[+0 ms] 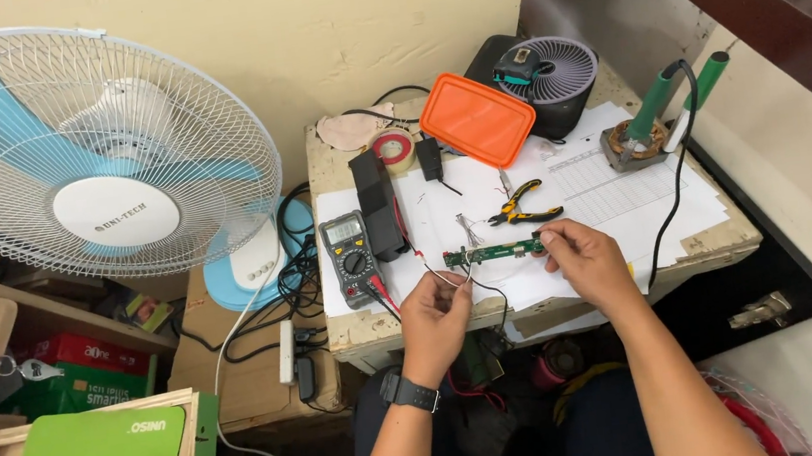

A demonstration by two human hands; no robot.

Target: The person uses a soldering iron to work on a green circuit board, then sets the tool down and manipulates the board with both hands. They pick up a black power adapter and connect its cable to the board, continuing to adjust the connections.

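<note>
Electronics work at small tabletop [729,242], circuit board stage. Right hand [586,261] pinches right end of narrow green circuit board [491,252], held just above paper at front edge. Left hand [436,317] closed on thin wires [444,278] running to board's left end. Multimeter [353,256] left, yellow-handled pliers [523,208] behind board. Judgement: wires being positioned on board; next move calls for steady board and fine fingertip placement.

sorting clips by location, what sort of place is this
Most likely a small electronics repair bench, perhaps in a home or shop. A digital multimeter sits on the paper-covered table, a soldering iron rests in its stand, and both hands, left hand and right hand, hold a green circuit board with wires.
</note>
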